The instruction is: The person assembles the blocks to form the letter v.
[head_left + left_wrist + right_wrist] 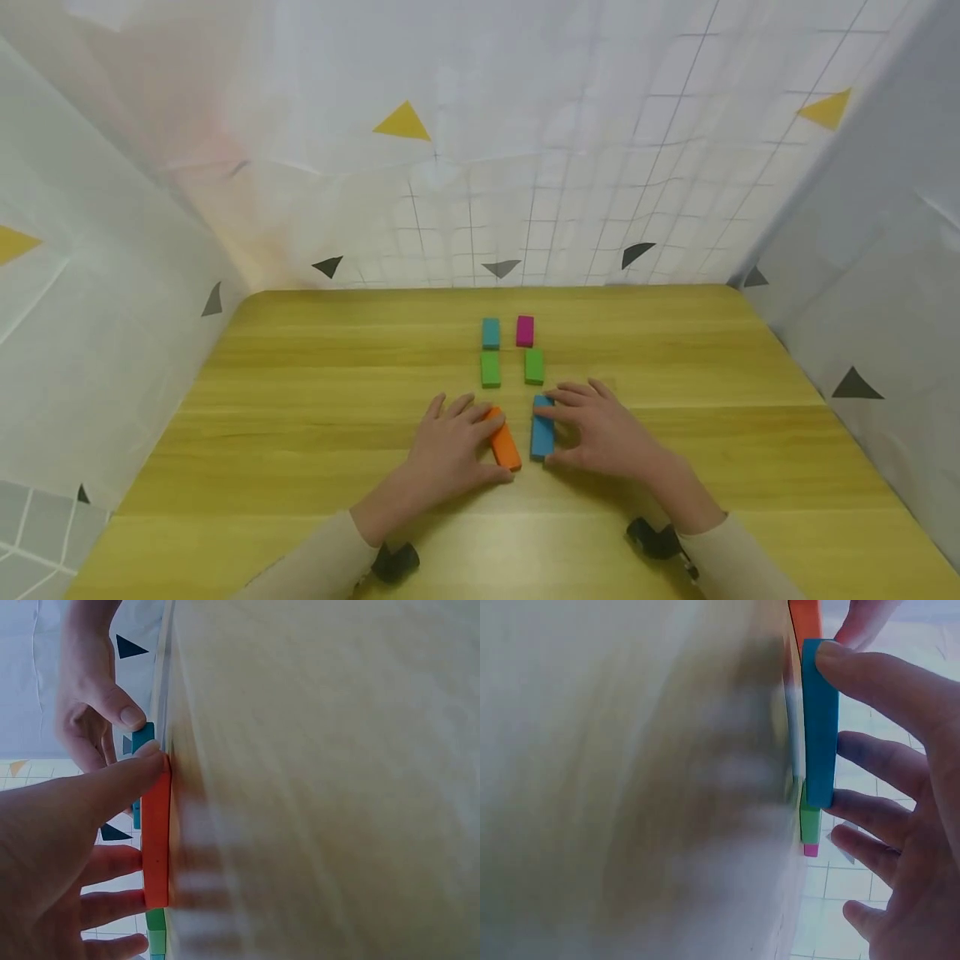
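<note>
My left hand (448, 450) pinches an orange block (505, 446) lengthwise, thumb at its near end and a finger at the far end. That block lies slanted on the wooden table (300, 467). To its right, a longer blue block (542, 437) is held the same way by my right hand (607, 429), thumb near and fingertips far. A narrow gap separates the two blocks. In the right wrist view the blue block (821, 727) shows its long side, with the thumb on one end. The left wrist view shows the orange block (155, 832) between thumb and fingers.
Beyond the hands, two green blocks (490, 369) stand apart, one per column. Farther back are a teal block (491, 333) on the left and a magenta block (525, 331) on the right. White sheeting (480, 208) with triangles encloses the table's back and sides.
</note>
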### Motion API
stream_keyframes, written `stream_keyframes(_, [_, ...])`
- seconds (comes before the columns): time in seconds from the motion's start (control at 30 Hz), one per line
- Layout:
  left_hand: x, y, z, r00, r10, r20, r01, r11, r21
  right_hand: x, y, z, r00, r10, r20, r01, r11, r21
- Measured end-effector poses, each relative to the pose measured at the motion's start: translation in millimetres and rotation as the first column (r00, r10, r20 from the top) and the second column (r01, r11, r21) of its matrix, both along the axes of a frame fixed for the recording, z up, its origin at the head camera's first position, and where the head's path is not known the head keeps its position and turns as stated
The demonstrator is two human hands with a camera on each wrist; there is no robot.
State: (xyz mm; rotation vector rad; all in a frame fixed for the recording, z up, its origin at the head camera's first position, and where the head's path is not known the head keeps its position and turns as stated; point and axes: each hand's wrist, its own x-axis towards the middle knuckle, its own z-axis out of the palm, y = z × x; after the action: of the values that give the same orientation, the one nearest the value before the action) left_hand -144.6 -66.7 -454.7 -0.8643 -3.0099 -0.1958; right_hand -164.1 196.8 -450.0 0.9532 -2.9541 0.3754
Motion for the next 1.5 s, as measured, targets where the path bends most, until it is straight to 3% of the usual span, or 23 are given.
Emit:
stream_keyframes(0.47, [-1.8,0.4,0.6,1.0,-0.003,-0.018,0.003,1.0,0.003,16.3,-10,3.3,0.996,-0.062,-0.059,0.061,0.998,-0.019])
stream_keyframes(1.07, [0.6,-0.6,1.0,1.0,0.0,-0.019,0.0,1.0,0.017,25.1,-16,-1.2,0.993,-0.119,-0.004,0.119,0.993,-0.013])
stream_keyframes(1.5, [1.5,-1.0,-1.2,1.0,-0.005,-0.03,0.006,1.0,0.021,27.8,-20,-0.6,0.99,-0.142,-0.012,0.141,0.99,-0.008])
